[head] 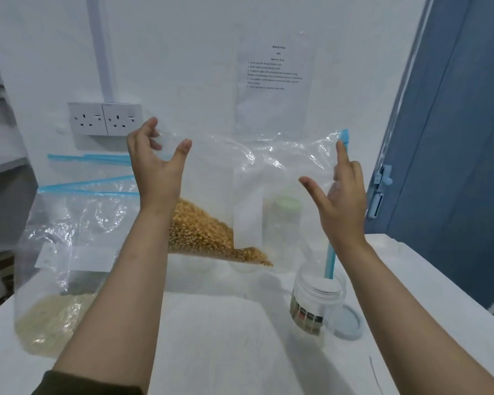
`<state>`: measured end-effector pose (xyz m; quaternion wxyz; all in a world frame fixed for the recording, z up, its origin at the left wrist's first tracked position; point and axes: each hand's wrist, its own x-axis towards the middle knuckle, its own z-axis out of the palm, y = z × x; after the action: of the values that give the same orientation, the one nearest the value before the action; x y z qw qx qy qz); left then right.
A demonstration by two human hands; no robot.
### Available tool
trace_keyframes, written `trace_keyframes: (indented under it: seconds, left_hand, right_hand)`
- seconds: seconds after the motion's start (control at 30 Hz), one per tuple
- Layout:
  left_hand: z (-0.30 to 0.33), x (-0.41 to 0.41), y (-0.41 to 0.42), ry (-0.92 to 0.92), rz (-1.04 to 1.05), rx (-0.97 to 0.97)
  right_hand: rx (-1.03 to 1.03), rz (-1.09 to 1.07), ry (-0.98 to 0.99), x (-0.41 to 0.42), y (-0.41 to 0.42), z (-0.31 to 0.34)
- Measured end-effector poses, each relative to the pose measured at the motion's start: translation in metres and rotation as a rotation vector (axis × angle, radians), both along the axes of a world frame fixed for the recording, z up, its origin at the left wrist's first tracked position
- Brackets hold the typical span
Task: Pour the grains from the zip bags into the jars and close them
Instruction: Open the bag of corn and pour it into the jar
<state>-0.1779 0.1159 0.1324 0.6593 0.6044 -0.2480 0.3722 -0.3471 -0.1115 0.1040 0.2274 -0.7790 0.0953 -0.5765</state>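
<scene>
Presently the zip bag of corn kernels [211,232] hangs turned sideways above the tabletop [217,337], its blue zipper edge [330,260] running vertically at right, directly over the open jar [317,303]. Left hand [157,169] pinches the upper corner; right hand [344,195] holds the zipper side and is nearer the jar.

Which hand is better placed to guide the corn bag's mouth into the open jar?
Probably the right hand: it holds the bag's blue zip end above the open jar.

Both hands raised; left [157,166], right [344,195] pinching.
</scene>
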Motion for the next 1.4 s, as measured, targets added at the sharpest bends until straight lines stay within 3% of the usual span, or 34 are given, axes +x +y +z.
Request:
trace_keyframes:
  seconds: [0.6, 1.4]
  left_hand:
    - [0.036, -0.003, -0.022, -0.111, 0.029, 0.083]
    - [0.064, -0.007, -0.042, -0.176, -0.041, 0.145]
  right_hand:
    - [0.084, 0.062, -0.129, 0.006, -0.016, -0.021]
    - [0.102, 0.038, -0.137, -0.01, -0.017, -0.024]
